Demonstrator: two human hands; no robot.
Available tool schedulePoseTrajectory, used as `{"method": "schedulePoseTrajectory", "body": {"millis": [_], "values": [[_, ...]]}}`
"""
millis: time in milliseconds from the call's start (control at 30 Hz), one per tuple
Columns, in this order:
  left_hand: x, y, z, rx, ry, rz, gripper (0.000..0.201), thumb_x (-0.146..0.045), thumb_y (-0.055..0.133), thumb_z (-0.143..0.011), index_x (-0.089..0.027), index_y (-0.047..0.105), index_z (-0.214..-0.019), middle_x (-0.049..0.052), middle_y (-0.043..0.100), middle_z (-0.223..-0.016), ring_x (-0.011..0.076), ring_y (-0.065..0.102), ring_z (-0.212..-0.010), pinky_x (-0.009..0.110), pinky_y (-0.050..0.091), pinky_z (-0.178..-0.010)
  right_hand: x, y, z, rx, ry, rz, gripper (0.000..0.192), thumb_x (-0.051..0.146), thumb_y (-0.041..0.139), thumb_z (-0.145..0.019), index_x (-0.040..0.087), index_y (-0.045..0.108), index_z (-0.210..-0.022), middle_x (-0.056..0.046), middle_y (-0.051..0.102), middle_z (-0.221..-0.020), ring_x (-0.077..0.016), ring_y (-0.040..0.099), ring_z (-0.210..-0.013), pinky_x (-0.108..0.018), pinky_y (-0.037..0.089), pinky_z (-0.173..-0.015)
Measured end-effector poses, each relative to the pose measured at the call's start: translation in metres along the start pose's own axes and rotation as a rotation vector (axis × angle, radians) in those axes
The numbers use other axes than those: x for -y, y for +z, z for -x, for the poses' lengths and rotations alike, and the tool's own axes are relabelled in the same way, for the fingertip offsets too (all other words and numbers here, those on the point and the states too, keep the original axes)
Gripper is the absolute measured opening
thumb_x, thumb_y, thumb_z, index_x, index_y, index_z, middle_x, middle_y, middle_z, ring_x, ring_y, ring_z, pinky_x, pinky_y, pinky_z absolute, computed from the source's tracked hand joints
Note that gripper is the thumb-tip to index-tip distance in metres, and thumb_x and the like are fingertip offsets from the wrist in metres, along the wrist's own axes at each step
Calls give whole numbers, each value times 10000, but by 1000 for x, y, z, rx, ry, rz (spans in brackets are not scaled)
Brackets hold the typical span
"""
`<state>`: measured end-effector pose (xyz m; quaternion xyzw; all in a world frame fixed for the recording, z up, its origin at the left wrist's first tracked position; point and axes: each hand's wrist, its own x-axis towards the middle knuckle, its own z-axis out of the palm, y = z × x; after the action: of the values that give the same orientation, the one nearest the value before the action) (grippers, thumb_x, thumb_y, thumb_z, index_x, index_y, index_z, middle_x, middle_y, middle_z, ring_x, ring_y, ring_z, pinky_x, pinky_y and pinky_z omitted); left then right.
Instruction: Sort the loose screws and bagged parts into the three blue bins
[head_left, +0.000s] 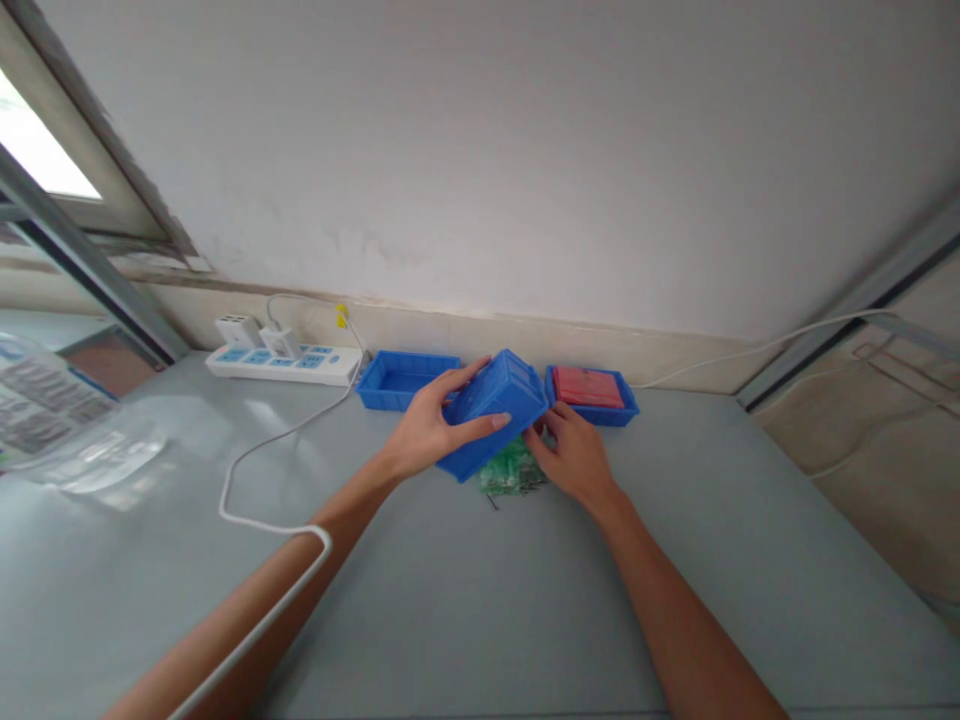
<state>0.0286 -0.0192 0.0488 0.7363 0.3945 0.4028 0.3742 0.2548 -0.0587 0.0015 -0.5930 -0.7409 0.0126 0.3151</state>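
My left hand [431,425] grips a blue plastic bin [491,405], thumb along its near side and fingers over the top. The bin is tipped over, its base facing up and to the right, so its inside is hidden. Beneath it on the table lies a heap of green clear-plastic packets [511,468] with dark, screw-like pieces; one loose screw [492,503] sits just in front. At the bin's lower right corner, my right hand [576,455] has curled fingers close to the bin and the heap. Its fingertips are partly hidden, and what they pinch is unclear.
Against the wall stand a blue tray [382,398] on the left and another blue tray [631,408] holding red packets [589,387]. A white power strip [330,368] has plugs in it; its white cable [229,480] crosses my left forearm. A clear plastic container [97,450] is far left.
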Motion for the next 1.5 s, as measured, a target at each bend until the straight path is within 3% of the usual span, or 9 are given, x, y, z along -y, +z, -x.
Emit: {"method": "schedulePoseTrajectory", "body": {"millis": [233, 367, 533, 633, 733, 833, 1000, 1233, 1500], "values": [[5, -22, 10, -186, -27, -28, 820, -607, 786, -761, -244, 564, -1462, 121, 651, -1340, 344, 594, -1253, 500, 480, -1067, 20, 12, 7, 26, -285, -53, 231, 321, 620, -960, 221, 689, -1156, -137, 640, -1172, -286, 591, -1116, -446, 503, -984], [15, -19, 16, -310, -23, 125, 835, -628, 728, -816, -270, 466, -1524, 127, 592, -1399, 318, 606, -1244, 470, 527, -1026, 30, 27, 7, 101, -356, -42, 174, 322, 630, -964, 250, 737, -1080, -132, 658, -1235, -319, 559, -1193, -523, 480, -1020], [23, -2, 10, -304, 8, 385, 1108, -599, 794, -772, -342, 141, -1629, 132, 499, -1510, 305, 615, -1260, 439, 566, -1012, 25, 16, 2, -106, -154, -367, 253, 293, 577, -969, 237, 679, -1194, -113, 692, -1141, -273, 630, -1038, -471, 529, -939], [22, 12, 0, -277, 31, 501, 1212, -531, 844, -740, -381, 28, -1625, 128, 475, -1538, 304, 585, -1310, 468, 550, -1045, 21, 5, 1, -33, -87, -677, 504, 326, 643, -913, 258, 538, -1401, -95, 671, -1249, -195, 648, -799, -369, 574, -735], [17, 21, -7, -227, 44, 521, 1168, -526, 824, -767, -364, 45, -1622, 136, 512, -1500, 295, 611, -1280, 480, 551, -1044, 20, 3, -1, 1, -25, -719, 362, 389, 726, -876, 222, 673, -1194, -57, 727, -1015, -162, 613, -646, -318, 549, -616], [17, 19, -10, -203, 94, 336, 985, -548, 758, -829, -286, 219, -1610, 152, 521, -1500, 308, 582, -1314, 497, 522, -1081, 15, 1, -10, -112, -18, -576, 199, 399, 751, -872, 200, 737, -876, -40, 723, -800, -196, 646, -674, -337, 556, -649], [37, 2, 0, -330, 132, -317, 497, -454, 519, -1000, -160, 581, -1396, 165, 602, -1404, 318, 542, -1340, 534, 425, -1160, -4, -14, -33, -178, -139, -268, 150, 336, 705, -910, 210, 780, -945, -84, 782, -952, -259, 719, -868, -411, 588, -814], [57, 1, 9, -211, 138, -668, 588, -227, 524, -950, -159, 423, -1525, 140, 662, -1318, 296, 595, -1258, 513, 438, -1147, -17, -13, -52, 17, -257, 74, 202, 200, 600, -951, 178, 785, -1029, -123, 766, -1058, -289, 694, -994, -460, 546, -936], [60, 0, 10, -200, 188, -695, 591, -215, 517, -942, -149, 414, -1520, 140, 663, -1300, 282, 590, -1253, 512, 405, -1175, -24, -13, -74, 119, -310, 200, 204, 190, 602, -957, 169, 796, -1017, -120, 765, -1077, -283, 667, -991, -436, 533, -933]]}}
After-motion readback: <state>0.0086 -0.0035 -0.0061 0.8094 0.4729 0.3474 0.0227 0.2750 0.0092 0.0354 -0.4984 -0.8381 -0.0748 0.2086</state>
